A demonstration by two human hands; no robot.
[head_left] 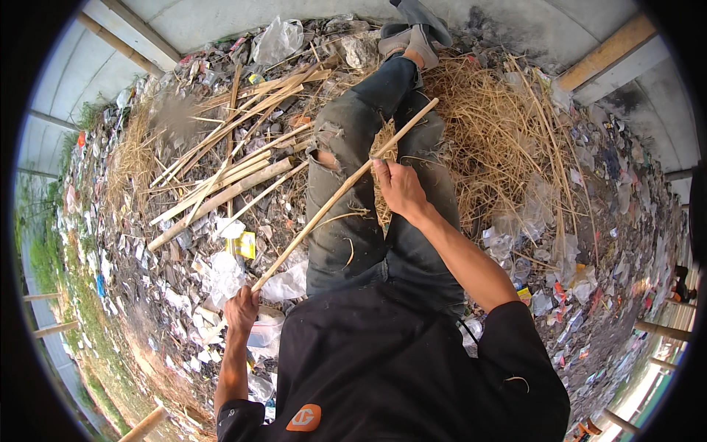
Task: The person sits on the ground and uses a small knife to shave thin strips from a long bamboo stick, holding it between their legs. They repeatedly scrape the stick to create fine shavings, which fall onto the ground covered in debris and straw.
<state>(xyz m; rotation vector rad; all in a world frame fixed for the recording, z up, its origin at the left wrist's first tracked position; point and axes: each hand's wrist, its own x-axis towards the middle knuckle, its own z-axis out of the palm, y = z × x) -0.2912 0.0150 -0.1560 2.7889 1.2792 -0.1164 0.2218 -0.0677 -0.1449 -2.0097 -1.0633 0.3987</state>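
A long, pale bamboo stick [335, 197] lies slantwise across my lap, its far end up to the right over my knees. My left hand [241, 309] is closed round its lower end, beside my left hip. Farther up the stick, my right hand [401, 188] grips it between thumb and fingers above my thighs. A thin curled shaving [342, 216] lies by the stick over my left thigh. My legs in torn dark trousers [339, 243] stretch forward, with the feet crossed. No tool shows in either hand.
Several split bamboo strips [221, 180] and a thicker bamboo pole [221, 202] lie left of my legs. Dry straw-like shavings [490, 125] are heaped on the right. Plastic litter [221, 276] covers the ground. A grey wall [501, 29] with wooden posts [607, 51] stands ahead.
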